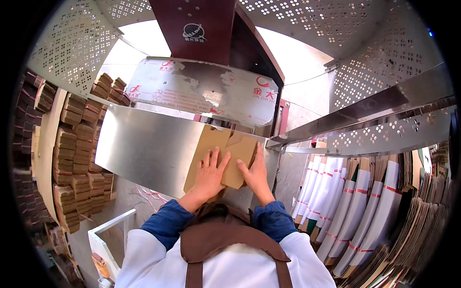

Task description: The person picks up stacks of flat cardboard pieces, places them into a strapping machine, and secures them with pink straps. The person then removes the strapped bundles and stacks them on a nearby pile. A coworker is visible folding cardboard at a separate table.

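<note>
A folded piece of brown cardboard [206,140] with cut flaps lies on a shiny metal worktop [144,137], up against the machine's front. My left hand [209,174] rests palm down on it, fingers spread, holding nothing. At the cardboard's right edge is my right hand [256,174], its fingers stretched along that side and the thumb apart on top. Part of the cardboard's near edge is hidden under my left hand and by the brown apron [230,235].
Ahead stands a dark red machine [194,24] with a metal front plate [206,91]. Perforated metal guards [370,62] surround it. Bundled cardboard stacks [74,158] stand at left; white-wrapped bundles [345,211] and upright cardboard sheets [418,235] fill the right. A white metal frame [103,249] is at lower left.
</note>
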`<state>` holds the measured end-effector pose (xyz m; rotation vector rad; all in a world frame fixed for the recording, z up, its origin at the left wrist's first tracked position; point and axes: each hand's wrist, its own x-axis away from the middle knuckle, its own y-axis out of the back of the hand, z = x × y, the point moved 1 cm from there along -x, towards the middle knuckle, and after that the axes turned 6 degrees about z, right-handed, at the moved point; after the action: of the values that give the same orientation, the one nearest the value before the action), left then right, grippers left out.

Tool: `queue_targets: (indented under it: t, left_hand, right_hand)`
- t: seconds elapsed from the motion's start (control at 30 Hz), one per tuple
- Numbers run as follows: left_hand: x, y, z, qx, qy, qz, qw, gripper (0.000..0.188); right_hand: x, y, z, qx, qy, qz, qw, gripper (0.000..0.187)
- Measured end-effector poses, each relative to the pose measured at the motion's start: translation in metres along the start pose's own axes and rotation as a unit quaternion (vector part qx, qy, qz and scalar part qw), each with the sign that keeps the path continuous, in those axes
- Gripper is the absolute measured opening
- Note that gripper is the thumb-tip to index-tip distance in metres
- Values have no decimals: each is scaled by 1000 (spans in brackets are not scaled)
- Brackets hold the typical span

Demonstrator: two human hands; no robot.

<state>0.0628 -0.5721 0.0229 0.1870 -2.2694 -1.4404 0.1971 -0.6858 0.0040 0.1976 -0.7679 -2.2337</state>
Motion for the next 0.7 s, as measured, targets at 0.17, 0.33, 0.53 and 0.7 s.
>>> queue_targets:
  t: [0.17, 0.33, 0.53, 0.7]
  left_hand:
    - [6, -11, 34, 156, -70, -28, 985, 79]
    - [8, -48, 46, 157, -98, -70, 980, 66]
    - [9, -36, 34, 135, -41, -51, 989, 66]
    - [11, -59, 44, 99, -71, -141, 982, 55]
  right_hand:
    - [-1, 12, 9, -34, -25, 34, 999, 84]
    - [-59, -1, 101, 161, 161, -38, 973, 61]
    - [-174, -123, 143, 9, 225, 43, 973, 50]
    - [-227, -181, 95, -87, 147, 42, 984, 43]
